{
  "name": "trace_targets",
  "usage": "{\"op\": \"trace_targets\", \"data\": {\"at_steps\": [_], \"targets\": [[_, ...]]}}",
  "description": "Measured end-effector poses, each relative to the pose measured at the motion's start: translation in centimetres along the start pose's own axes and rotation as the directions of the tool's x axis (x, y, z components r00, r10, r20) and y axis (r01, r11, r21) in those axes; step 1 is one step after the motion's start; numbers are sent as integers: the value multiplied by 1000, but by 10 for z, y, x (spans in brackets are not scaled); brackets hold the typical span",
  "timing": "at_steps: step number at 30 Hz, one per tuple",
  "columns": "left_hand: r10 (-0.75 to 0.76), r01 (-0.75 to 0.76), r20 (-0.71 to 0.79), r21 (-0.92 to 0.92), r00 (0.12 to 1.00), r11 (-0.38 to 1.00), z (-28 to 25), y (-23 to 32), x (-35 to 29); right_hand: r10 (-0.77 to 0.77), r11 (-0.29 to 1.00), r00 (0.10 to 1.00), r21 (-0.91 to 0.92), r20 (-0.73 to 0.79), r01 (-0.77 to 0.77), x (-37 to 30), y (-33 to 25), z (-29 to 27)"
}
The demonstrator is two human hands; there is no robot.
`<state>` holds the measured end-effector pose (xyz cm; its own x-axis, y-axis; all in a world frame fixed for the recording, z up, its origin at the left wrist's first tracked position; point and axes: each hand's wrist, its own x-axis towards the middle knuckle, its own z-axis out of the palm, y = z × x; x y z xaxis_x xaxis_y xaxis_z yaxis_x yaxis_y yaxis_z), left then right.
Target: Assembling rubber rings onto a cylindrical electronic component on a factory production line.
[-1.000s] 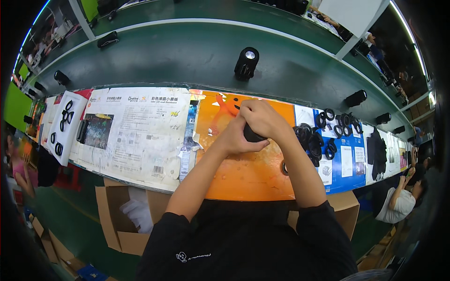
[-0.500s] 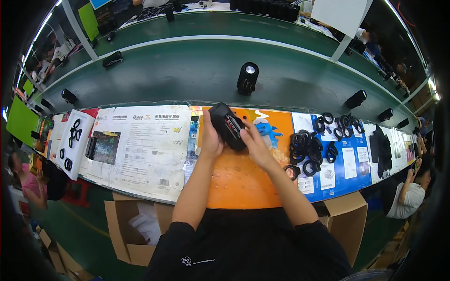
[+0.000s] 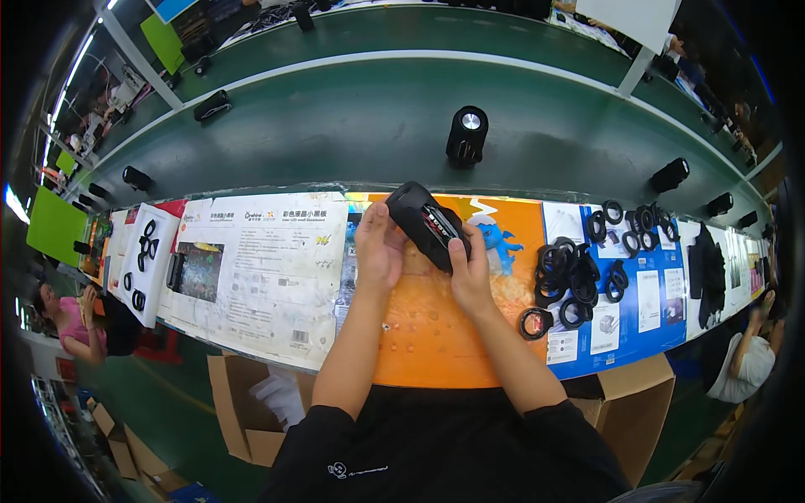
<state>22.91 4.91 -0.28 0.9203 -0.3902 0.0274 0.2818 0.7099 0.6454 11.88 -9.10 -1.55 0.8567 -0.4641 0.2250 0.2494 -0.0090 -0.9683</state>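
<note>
A black, rounded portable speaker with pale and red markings is tilted in front of me, above the orange mat. My right hand grips its lower right end, the thumb lying on the marked face. At the upper left end, my left hand is cupped against the speaker with its fingers bent; part of its contact is hidden behind the casing. On the mat's right side and the blue sheet lies a pile of black ring-shaped parts.
Beyond the bench runs a green conveyor with an upright black speaker and others spaced along it. A white tray with black rings stands left. Black cloth pieces lie right. Cardboard boxes sit below; people work at both sides.
The speaker has shifted slightly right within the view and turned a little. My right fingers have moved from its face to around its end. My left hand's grip looks looser. The whole view has shifted.
</note>
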Motion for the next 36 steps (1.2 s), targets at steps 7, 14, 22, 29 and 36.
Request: {"op": "trace_targets", "data": {"at_steps": [7,14,22,29,36], "targets": [[29,-33,41,124,999,992,5,12,-4,29,986,997,164,67,-40,-1,-11,-1],[47,-71,76,359,996,930,5,27,-2,18,992,988,123,153,-38,-2,-9,-5],[125,-238,333,325,935,915,-3,38,-2,-335,911,897,-143,288,386,1,1,-9],[18,-113,240,391,971,914,5,52,-3,-290,928,920,-155,265,338,4,-37,-10],[-71,-5,162,422,984,906,2,50,-1,-253,873,911,-329,324,360,3,-37,-13]]}}
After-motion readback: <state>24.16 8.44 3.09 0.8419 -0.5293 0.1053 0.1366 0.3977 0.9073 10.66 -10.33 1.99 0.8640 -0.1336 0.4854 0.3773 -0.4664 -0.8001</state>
